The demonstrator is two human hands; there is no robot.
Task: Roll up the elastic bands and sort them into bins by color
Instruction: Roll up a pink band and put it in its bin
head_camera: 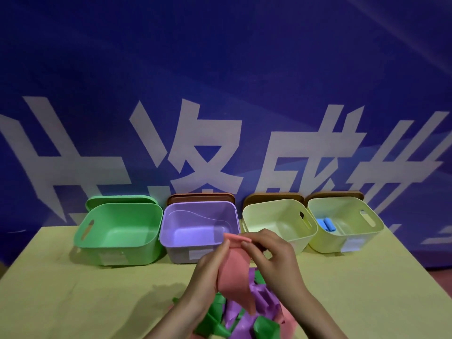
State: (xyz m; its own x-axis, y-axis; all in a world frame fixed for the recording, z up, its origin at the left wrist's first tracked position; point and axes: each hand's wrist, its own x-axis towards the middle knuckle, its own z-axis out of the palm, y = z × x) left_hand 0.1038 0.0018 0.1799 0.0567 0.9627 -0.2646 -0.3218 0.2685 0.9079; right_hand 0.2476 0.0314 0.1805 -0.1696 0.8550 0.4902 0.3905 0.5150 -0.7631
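Head view: both my hands, left (212,263) and right (271,255), pinch the pink band (234,267) at its top edge with curled fingers, raised over the loose pile (244,316), apparently to start its roll before binning.

A yellow-green cloth-covered bench (73,302) carries everything. Along its far edge stand four open plastic bins in a row. From the left: a green plastic bin (117,231) with a slot handle and a pale label on its front wall; just beside it a purple plastic bin (181,250), also labelled; then a pale yellow plastic bin (274,216); then a second pale yellow plastic bin (325,243) at the right end, labelled too. At the near edge lies a loose heap of flat green, purple and pink elastic bands (247,316), tangled over one another, well apart from the bins.
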